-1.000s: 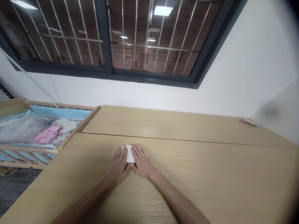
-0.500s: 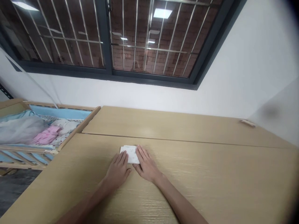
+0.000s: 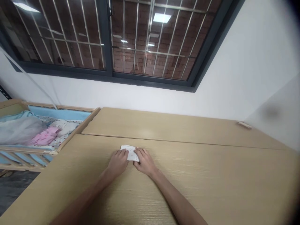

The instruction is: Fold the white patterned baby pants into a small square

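A small white folded cloth or paper with faint marks [image 3: 131, 153] lies on the light wooden table [image 3: 211, 181]. My left hand [image 3: 119, 162] grips its left side, fingers bent over the top. On its right side my right hand [image 3: 144, 161] does the same, with curled fingertips on the upper surface and the thumb at the near edge. The parts of the piece under my fingers are hidden.
At the left stands a wooden crib [image 3: 79, 128] with pink cloth [image 3: 45, 136] and pale bedding. A small flat object [image 3: 244, 125] lies at the table's far right. Behind are a white wall and a barred window [image 3: 150, 40].
The fingers of both hands, flatter and straighter before, have curled around the sides of the white piece. Its layers sit slightly askew now. The view has shifted a little.
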`<state>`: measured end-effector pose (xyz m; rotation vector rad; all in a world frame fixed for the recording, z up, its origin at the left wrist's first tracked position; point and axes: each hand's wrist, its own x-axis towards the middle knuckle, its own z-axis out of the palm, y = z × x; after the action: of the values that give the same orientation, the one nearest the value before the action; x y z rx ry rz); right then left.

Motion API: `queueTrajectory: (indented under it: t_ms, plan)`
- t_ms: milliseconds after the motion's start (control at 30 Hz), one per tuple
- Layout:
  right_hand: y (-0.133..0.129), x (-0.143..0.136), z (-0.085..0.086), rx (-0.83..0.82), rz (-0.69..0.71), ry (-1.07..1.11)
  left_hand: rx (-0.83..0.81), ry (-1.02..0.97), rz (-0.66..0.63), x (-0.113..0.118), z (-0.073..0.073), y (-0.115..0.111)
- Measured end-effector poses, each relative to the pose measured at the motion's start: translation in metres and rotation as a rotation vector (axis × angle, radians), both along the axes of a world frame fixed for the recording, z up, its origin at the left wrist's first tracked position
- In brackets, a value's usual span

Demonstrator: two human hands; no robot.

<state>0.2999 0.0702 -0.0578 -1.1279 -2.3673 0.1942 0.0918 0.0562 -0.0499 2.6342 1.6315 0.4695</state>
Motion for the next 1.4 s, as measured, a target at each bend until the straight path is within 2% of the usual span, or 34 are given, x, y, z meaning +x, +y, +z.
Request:
queueTrajectory:
  t_ms: [167,333,433,533,667,800,900,1000,1067,1167,1267,1400]
  plan:
    - [-0.001,-0.005,0.017,-0.022,-0.036,-0.053,-0.019,-0.055,0.015,-0.002,0.007,-0.006]
    - [-0.01,-0.011,0.045,-0.158,-0.123,0.166,-0.035,-0.18,0.069,-0.004,0.022,-0.015]
    - [-0.014,-0.009,0.058,-0.293,-0.119,0.315,-0.141,-0.409,0.1,-0.007,0.027,-0.022]
    - [-0.012,-0.003,0.067,-0.399,0.001,0.362,-0.295,-0.676,0.113,-0.007,0.023,-0.025]
    - [-0.002,0.004,0.066,-0.449,0.114,0.419,-0.484,-0.86,0.098,-0.004,0.011,-0.026]
    - [0.013,0.003,0.046,-0.498,0.005,0.502,-0.71,-1.034,0.075,0.002,0.004,-0.035]
    - [0.022,-0.001,0.025,-0.501,-0.056,0.511,-0.718,-0.962,0.047,0.004,0.0,-0.044]
    - [0.025,-0.005,0.008,-0.477,-0.102,0.454,-0.52,-0.74,0.085,0.003,-0.002,-0.05]
    - [0.024,-0.008,0.003,-0.453,-0.115,0.399,-0.431,-0.562,0.133,0.002,0.0,-0.051]
    - [0.018,-0.012,0.005,-0.402,-0.106,0.318,-0.439,-0.288,0.219,0.003,0.008,-0.05]
    - [0.013,-0.017,0.01,-0.271,-0.073,0.226,-0.427,-0.061,0.285,0.004,0.021,-0.049]
    - [0.008,-0.02,0.018,-0.071,0.007,0.104,-0.242,0.056,0.309,0.008,0.035,-0.056]
